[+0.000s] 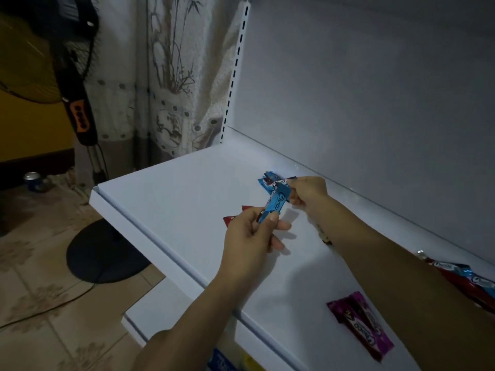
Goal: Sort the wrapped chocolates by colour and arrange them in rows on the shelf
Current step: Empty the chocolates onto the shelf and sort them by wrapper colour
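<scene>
Across most of the view, a flat white metal shelf [187, 188], backed by a plain white panel [361, 89] with a slotted white upright [235, 73] at its left edge. To the left, on beige tiled floor [40, 290], a black pedestal fan [80, 108] in front of a pale curtain printed with bamboo [166, 76]. Over the shelf's middle, left hand [251, 231] and right hand [308, 191], each gripping one end of a long blue foil-wrapped chocolate [276, 202]: left thumb and fingers pinched on the lower end, right fingers curled on the upper end, the chocolate held tilted above the shelf. Near the front right, purple wrapped chocolates [359, 325] lying side by side, touching. At the right edge by the panel, a heap of red and blue wrapped chocolates [460, 277]. Just behind the held one, more blue wrapped chocolates [267, 180] on the shelf; beneath the left hand, red wrapped chocolates [233, 219], partly hidden. Far left on the floor, a small blue drink can [33, 180].
</scene>
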`<state>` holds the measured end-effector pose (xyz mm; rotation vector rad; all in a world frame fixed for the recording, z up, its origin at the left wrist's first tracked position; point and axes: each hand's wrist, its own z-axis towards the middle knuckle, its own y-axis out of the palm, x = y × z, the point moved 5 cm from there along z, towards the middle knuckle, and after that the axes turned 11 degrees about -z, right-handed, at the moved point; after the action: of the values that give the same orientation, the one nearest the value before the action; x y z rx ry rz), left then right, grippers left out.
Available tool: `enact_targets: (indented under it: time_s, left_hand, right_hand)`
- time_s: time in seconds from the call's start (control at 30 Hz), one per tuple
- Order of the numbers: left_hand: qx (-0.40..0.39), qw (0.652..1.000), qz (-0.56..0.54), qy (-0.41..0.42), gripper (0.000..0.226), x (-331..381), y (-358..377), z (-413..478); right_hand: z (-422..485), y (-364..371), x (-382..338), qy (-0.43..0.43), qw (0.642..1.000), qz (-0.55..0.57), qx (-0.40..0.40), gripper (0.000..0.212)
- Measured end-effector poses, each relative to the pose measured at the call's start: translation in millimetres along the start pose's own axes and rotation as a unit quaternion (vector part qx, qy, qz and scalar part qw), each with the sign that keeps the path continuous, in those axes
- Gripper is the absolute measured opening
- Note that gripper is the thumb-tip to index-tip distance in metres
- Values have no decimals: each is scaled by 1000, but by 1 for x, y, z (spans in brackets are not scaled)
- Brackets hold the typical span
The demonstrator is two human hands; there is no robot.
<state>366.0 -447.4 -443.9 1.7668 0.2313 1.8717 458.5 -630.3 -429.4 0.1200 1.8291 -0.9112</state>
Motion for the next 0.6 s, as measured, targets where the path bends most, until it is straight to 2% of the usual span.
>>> enact_targets:
  time_s: [0.1,0.17,0.23,0.33,0.37,0.43,0.47,0.53,0.6]
  left_hand:
    - [-5,1000,15,-5,21,-2,-1,2]
    - [-4,999,39,-7,22,-2,0,2]
    - [-3,999,53,-11,23,-1,0,1]
    - [7,999,49,-23,25,-3,-2,0]
    - [10,998,53,-20,25,-3,-2,0]
    - [8,997,74,-8,23,-2,-2,-1]
    - [2,996,93,2,21,-2,-1,-4]
    - [-21,985,169,38,20,0,3,-9]
    - [-48,941,321,91,31,6,6,-10]
  right_hand:
    - [-6,-2,7,14,999,34,-30,16]
    - [-19,-10,6,-9,999,21,-34,10]
    - [-37,-22,2,-55,998,-9,-31,25]
    - [-81,-26,-2,-108,981,48,-153,53]
    - [-96,-27,-2,-132,970,59,-193,52]
    - [-118,-28,0,-187,954,42,-228,27]
    - [-123,-29,4,-200,953,38,-226,15]
    - [-121,-36,9,-182,962,60,-193,8]
    - [-106,-44,16,-123,978,88,-141,7]
